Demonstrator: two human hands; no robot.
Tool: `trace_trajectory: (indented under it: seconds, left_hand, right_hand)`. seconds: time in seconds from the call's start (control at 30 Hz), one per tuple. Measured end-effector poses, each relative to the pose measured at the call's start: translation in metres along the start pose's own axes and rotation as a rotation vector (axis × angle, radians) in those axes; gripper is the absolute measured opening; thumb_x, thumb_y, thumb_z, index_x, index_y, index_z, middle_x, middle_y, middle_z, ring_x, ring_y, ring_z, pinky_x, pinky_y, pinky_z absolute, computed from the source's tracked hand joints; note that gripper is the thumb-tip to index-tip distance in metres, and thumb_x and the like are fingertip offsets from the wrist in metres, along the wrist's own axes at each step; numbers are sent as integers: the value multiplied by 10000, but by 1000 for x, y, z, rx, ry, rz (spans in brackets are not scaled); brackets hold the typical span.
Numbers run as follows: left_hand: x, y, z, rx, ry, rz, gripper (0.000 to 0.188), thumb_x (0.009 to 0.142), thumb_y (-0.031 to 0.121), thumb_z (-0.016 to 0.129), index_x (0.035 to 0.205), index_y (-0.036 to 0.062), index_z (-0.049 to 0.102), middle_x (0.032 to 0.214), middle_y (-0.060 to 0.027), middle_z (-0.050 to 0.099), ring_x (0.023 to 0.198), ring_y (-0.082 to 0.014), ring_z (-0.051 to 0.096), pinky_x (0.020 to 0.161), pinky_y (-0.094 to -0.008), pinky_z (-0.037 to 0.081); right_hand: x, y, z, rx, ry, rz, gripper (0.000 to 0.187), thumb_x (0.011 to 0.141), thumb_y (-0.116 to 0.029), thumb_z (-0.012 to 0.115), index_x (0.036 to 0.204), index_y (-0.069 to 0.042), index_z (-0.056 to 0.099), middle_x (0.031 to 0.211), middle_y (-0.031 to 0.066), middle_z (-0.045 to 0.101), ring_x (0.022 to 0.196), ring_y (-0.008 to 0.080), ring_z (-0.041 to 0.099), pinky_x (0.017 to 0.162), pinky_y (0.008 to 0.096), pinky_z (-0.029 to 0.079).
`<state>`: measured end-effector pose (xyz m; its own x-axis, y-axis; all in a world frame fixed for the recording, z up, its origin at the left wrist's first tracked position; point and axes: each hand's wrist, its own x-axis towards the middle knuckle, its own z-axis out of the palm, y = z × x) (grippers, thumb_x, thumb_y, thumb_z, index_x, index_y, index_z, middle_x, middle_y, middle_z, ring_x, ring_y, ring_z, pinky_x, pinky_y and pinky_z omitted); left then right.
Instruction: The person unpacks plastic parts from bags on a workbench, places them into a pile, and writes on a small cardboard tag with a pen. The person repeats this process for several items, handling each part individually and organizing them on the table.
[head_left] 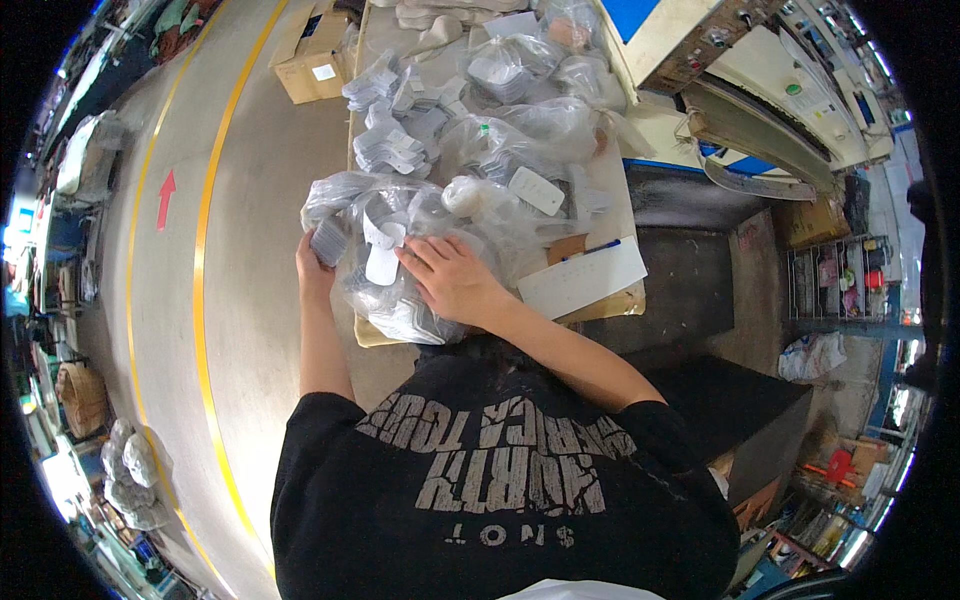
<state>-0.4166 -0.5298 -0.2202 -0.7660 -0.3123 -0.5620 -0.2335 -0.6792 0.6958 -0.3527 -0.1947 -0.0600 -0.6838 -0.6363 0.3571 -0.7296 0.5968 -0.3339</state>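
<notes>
In front of me a clear plastic bag of thin, pale, stacked pieces lies at the table's near edge. My left hand is closed around its left side, gripping a bundle of grey-white pieces; the thumb is partly hidden. Across the bag's top, my right hand lies with fingers stretched out and slightly apart. Its fingertips reach the edge of a white, rounded flat piece on the bag. I cannot tell whether they touch it.
More bags of pale pieces cover the table beyond. A white sheet with a blue pen lies at right. A machine stands far right; a cardboard box sits left of the table, beside the yellow-lined walkway.
</notes>
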Motion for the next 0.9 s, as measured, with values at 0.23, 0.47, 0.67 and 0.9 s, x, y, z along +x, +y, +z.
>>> trace_trajectory:
  seconds: [0.23,0.47,0.67,0.9]
  left_hand:
    - [-22,22,17,128,-25,52,234,1029,344,595,928,133,581,771,30,508,621,-120,479,552,-304,377]
    - [-117,97,77,1176,-92,598,378,1061,350,526,1045,10,691,855,-21,598,843,-195,567,834,-305,445]
    - [-196,139,114,745,-268,521,369,1086,289,475,1081,-36,650,977,-103,673,837,-197,577,882,-300,440]
    - [-277,133,125,479,-583,372,213,1029,168,447,1159,7,497,1185,-285,655,474,-98,476,640,-296,542]
  right_hand:
    - [-14,19,0,-156,-44,-7,316,853,-144,676,1164,-91,661,1118,65,598,1096,289,537,960,461,439]
    - [-48,28,-68,201,60,28,148,814,-34,645,949,-90,664,1021,60,596,1049,307,544,935,443,443]
    - [-81,24,-129,104,88,44,154,785,-25,667,913,-97,713,970,63,612,1012,301,555,932,424,443]
    - [-99,47,-145,181,159,292,164,745,20,663,882,-34,733,994,67,645,1061,325,594,994,438,436]
